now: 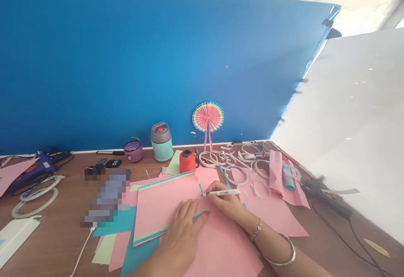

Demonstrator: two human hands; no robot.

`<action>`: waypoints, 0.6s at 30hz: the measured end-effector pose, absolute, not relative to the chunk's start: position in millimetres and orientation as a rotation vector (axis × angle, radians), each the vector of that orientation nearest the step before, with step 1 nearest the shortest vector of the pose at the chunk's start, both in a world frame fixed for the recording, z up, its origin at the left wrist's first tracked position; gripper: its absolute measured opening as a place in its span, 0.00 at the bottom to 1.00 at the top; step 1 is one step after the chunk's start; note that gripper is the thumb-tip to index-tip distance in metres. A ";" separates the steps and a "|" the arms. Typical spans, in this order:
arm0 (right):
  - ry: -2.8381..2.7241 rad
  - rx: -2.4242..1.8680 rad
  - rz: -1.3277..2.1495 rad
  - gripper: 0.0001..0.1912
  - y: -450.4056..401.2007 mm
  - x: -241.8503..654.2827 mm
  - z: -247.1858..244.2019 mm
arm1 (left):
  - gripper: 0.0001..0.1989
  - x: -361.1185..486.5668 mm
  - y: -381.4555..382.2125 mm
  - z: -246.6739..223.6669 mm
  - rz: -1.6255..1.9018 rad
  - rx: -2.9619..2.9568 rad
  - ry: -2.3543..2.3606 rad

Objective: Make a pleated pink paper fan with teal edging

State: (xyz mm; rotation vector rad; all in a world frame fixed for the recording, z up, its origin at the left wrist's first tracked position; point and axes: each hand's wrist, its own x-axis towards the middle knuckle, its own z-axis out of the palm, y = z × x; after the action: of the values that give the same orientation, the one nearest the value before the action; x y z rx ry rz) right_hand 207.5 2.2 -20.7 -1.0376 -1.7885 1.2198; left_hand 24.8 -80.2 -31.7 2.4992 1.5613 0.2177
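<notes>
My right hand (223, 201) pinches a white acrylic marker (229, 192), its dark tip just at the right side of a pink sheet (158, 203). Blue and pale green strips border the sheet's near and far edges, and a row of small dark marks runs along the far one. Flat across its lower right part lies my left hand (183, 230), fingers stretched out and nothing gripped. More pink paper (221, 247) lies under both hands. Blue sheets (142, 249) stick out at the lower left. A red thread spool (187, 161) stands just behind the bordered sheet.
A round pleated paper fan (208, 117) leans against the blue partition (142, 58). Left of it stand a turquoise food jar (162, 144) and a purple cup (133, 151). Paper tape rings (236, 176) clutter the right side, near a black glue gun (328, 199) with its cord.
</notes>
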 end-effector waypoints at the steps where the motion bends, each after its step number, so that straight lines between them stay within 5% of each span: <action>1: -1.792 -1.022 1.230 0.06 2.3 207.9 -20.7 | 0.34 24.1 -79.7 -32.8 0.199 2.499 1.547; 6: -1.738 -1.088 1.183 0.12 0.5 207.5 -17.6 | 0.37 22.3 -77.6 -34.9 0.120 2.489 1.524; 18: -1.810 -1.197 1.079 0.06 -0.3 205.7 -16.0 | 0.37 23.8 -77.5 -25.1 0.117 2.514 1.503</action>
State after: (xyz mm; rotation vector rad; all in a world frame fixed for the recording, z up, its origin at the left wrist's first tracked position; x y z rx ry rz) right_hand 205.7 -0.3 -16.0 -1.1966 -1.8095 1.0795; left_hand 23.8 -77.5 -25.1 2.5140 1.5033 0.1174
